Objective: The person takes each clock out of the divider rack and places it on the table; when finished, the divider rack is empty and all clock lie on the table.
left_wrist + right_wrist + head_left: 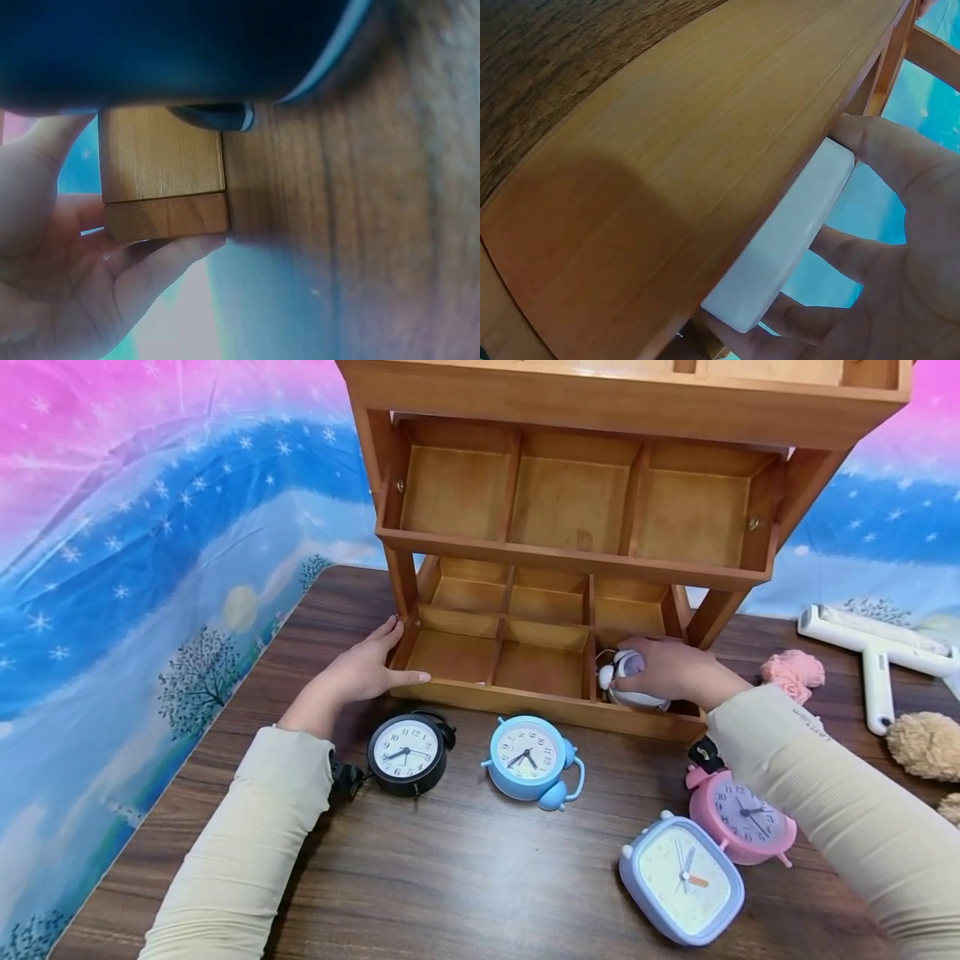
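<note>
A brown wooden tiered rack (pixel 510 700) with divided compartments stands on the table. At the left end of its lowest tier, my left hand (pixel 360 668) holds the corner, thumb over the front rim and fingers along the side. My right hand (pixel 667 668) grips a white alarm clock (pixel 633 696) in the lowest tier's front right compartment. From the right wrist, the white clock's smooth edge (pixel 780 240) shows above the front board (pixel 682 157), with thumb and fingers around it. A black alarm clock (pixel 406 753) lies face up near my left wrist.
Face up before the rack lie a light blue twin-bell clock (pixel 527 758), a pink clock (pixel 742 814) and a lavender square clock (pixel 682 881). At the right are a pink yarn-like bundle (pixel 793 674), a white handled tool (pixel 877 685) and a fluffy tan thing (pixel 926 745).
</note>
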`<state>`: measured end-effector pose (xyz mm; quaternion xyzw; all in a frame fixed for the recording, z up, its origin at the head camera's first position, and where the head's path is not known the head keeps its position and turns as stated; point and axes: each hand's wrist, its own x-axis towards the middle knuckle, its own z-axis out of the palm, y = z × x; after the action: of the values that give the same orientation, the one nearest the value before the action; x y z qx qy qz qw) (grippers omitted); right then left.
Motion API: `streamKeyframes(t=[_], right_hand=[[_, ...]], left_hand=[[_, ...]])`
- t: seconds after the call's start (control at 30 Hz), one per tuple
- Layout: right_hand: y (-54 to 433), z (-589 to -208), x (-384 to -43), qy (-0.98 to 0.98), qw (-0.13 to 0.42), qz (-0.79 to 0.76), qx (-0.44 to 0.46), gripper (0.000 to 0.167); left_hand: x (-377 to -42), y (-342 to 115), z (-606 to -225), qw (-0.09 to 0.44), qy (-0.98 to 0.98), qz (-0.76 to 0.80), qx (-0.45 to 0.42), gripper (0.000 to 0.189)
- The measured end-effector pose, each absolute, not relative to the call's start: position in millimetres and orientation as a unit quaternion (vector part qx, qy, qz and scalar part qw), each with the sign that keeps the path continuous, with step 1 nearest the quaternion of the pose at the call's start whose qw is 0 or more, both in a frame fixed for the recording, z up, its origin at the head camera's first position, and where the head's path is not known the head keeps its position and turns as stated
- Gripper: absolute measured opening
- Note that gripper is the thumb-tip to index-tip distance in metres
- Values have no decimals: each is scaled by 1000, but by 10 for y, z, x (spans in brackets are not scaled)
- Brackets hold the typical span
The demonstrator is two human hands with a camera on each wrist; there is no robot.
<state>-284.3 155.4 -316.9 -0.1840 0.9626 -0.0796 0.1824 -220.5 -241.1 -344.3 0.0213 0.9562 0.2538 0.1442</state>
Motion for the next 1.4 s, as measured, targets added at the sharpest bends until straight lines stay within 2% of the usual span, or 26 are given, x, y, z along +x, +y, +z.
streamKeyframes(t=[0.37, 0.6, 0.9, 1.17, 1.4], right_hand=[[1542, -3126, -2822, 967, 152, -76, -188, 69], [1564, -3042, -2819, 974, 136, -73, -165, 76], [1568, -2863, -2740, 976, 91, -90, -174, 78], [1507, -2627, -2410, 970, 82, -80, -213, 78], [1494, -2587, -2055, 957, 92, -69, -266, 74]], left_hand=[[-2209, -2412, -3440, 143, 957, 252, 27, 97], [-2219, -2410, -3445, 146, 955, 257, 24, 96], [-2213, -2415, -3449, 144, 956, 255, 26, 97], [-2209, -2392, -3441, 145, 955, 258, 23, 97], [-2209, -2405, -3449, 143, 955, 259, 22, 97]])
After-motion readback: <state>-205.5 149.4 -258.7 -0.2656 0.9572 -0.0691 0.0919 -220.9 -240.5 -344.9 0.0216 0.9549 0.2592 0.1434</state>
